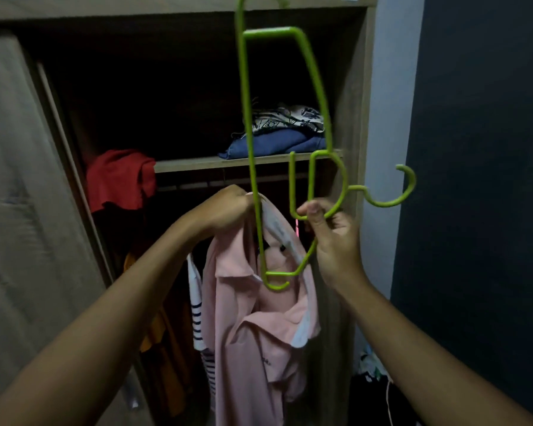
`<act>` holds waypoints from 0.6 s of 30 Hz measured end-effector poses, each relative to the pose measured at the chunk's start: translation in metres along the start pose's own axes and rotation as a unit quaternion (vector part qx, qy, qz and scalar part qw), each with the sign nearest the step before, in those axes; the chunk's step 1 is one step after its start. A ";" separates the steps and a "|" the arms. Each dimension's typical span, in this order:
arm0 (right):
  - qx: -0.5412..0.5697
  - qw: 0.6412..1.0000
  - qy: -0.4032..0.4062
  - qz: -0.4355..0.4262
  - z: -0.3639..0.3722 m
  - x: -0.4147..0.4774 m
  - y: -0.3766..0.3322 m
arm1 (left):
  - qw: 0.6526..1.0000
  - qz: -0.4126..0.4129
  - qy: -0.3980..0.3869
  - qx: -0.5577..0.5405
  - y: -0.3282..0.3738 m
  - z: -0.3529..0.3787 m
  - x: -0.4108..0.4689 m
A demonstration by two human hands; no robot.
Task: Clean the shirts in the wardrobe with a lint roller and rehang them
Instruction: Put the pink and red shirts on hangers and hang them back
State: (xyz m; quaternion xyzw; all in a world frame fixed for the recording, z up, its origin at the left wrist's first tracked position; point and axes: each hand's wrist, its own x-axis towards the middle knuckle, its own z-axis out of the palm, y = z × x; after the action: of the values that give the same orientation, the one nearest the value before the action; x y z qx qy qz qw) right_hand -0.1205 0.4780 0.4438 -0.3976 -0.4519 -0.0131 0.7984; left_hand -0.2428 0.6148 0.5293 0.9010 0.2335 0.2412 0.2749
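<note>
A pink polo shirt with a white inner collar hangs from my left hand, which grips it at the collar in front of the open wardrobe. My right hand pinches a lime-green plastic hanger near its neck. The hanger stands on end, its hook pointing right and its lower end poking into the shirt's neck opening. No lint roller is in view.
The wardrobe shelf carries folded blue and patterned clothes and a red garment at its left end. A striped shirt and an orange garment hang below. A sliding door is left, a dark wall right.
</note>
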 end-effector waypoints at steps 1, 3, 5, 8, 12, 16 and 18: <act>-0.021 1.000 -0.020 -0.011 -0.005 -0.001 0.003 | 1.000 0.016 -0.011 0.001 0.003 -0.005 -0.003; -0.032 0.998 -0.062 -0.009 -0.015 -0.004 0.008 | 0.999 0.030 -0.027 -0.006 0.007 -0.015 -0.010; -0.038 0.993 -0.113 -0.002 -0.028 -0.006 0.017 | 0.998 0.044 -0.055 -0.004 0.006 -0.024 -0.017; -0.109 0.977 -0.181 0.015 -0.049 -0.004 0.035 | 0.992 0.058 -0.104 0.032 0.000 -0.034 -0.026; -0.224 0.937 -0.263 0.048 -0.078 0.008 0.036 | 0.980 0.016 -0.160 0.115 -0.025 -0.041 -0.038; -0.362 0.852 -0.375 0.057 -0.090 0.028 0.016 | 0.967 -0.033 -0.169 0.189 -0.064 -0.043 -0.036; -0.424 0.808 -0.406 0.046 -0.091 0.037 0.011 | 0.961 -0.051 -0.135 0.236 -0.078 -0.042 -0.030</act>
State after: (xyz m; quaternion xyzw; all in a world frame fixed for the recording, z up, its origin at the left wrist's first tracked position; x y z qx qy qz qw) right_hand -0.0301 0.4391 0.4390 -0.6860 -0.6655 -0.0047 0.2940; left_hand -0.3120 0.6719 0.5040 0.9514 0.2899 0.0417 0.0956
